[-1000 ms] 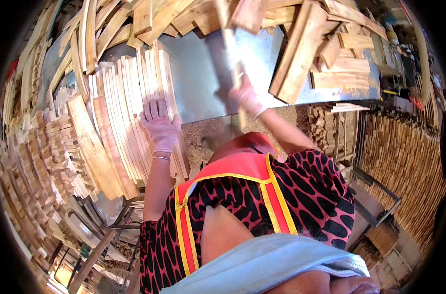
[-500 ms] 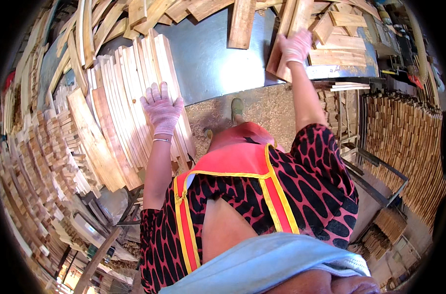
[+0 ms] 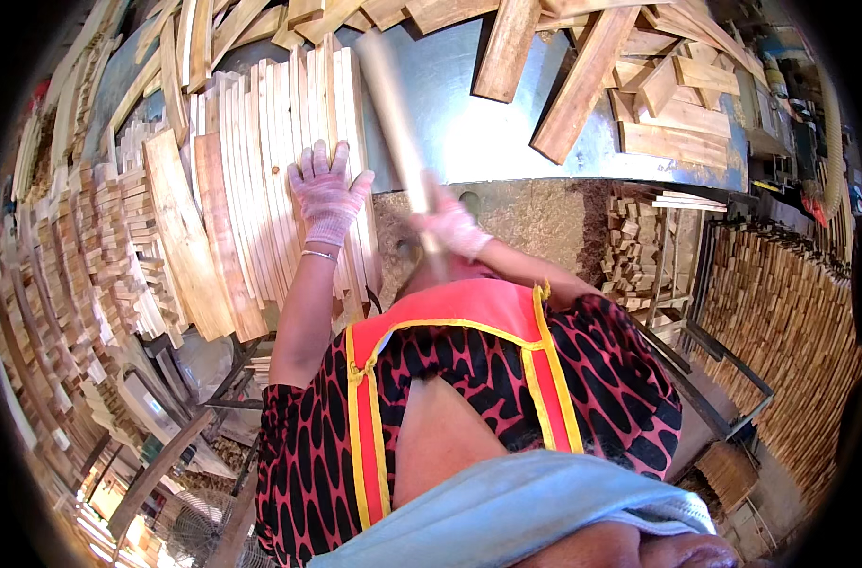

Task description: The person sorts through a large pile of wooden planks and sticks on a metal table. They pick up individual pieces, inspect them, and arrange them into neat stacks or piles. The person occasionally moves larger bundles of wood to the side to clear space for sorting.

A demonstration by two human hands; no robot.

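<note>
My left hand point(image 3: 329, 194), in a pale knit glove, lies with fingers spread on a row of light wooden boards point(image 3: 261, 180) set side by side on edge. In front of my body, my right hand point(image 3: 450, 225), also gloved, grips a wooden board point(image 3: 398, 133). That board is smeared by motion and slants from the metal table toward my apron point(image 3: 459, 308), just right of the row. Two wider planks point(image 3: 196, 232) lie flat over the left side of the row.
A blue-grey metal table point(image 3: 459, 71) spreads ahead, with loose boards point(image 3: 582, 90) along its far side and a heap of short pieces point(image 3: 677, 114) at the right. Tall stacks of wood point(image 3: 781, 331) stand right, beside a metal frame point(image 3: 734, 417). More stacked wood point(image 3: 81, 275) fills the left.
My right hand has moved left and toward my body from the boards at the far right, and a board is now in it. The left hand stays on the row.
</note>
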